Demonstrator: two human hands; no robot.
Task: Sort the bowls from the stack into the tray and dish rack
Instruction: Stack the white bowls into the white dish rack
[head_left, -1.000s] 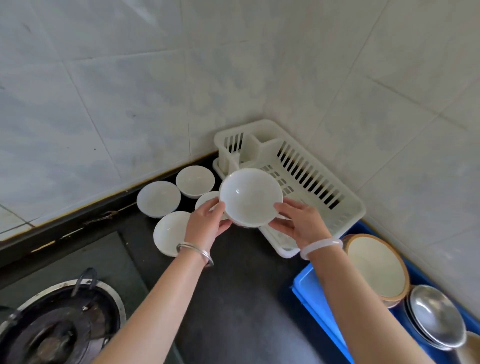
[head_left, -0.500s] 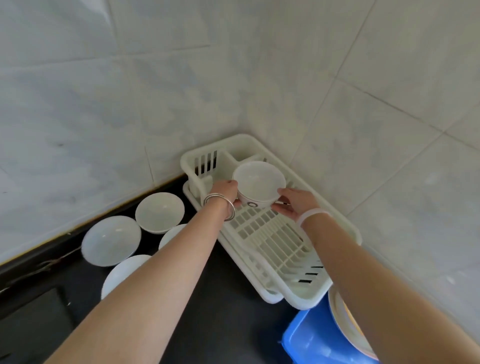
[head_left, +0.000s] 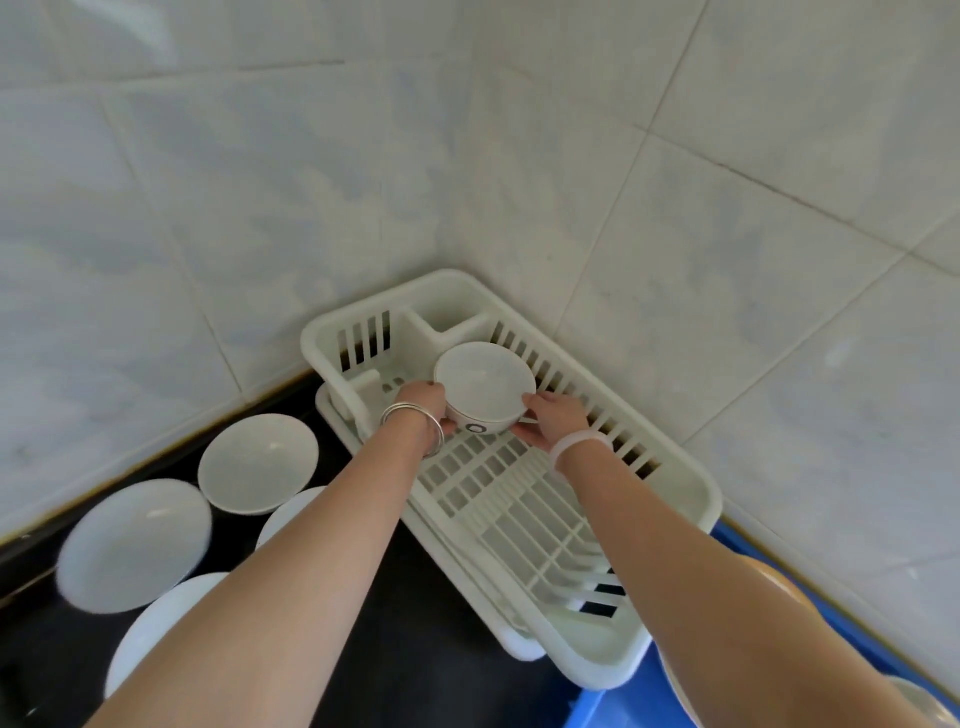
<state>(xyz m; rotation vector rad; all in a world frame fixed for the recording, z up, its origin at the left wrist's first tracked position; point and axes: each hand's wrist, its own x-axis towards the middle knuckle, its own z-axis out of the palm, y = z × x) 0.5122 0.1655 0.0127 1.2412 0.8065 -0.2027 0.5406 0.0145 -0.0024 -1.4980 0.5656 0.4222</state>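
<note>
The left hand (head_left: 423, 401) and right hand (head_left: 550, 418) hold one white bowl (head_left: 485, 382) between them, one on each side. Fingers curl round its lower wall, so the grip is snug on the bowl, which is mouth up and roughly level. The bowl is low over the far end of the rack (head_left: 696, 493), just this side of the corner pocket. I cannot tell whether its foot touches the slats yet. The step in hand looks like placing this bowl in the rack. The next move would call for easing it down onto the slats, perhaps tipping it to lean between the ribs, then loosening both hands without nudging it. More bowls (head_left: 258, 462) lie on the black table (head_left: 415, 649) left of the rack, and the blue tray (head_left: 608, 712) shows at the lower right.
</note>
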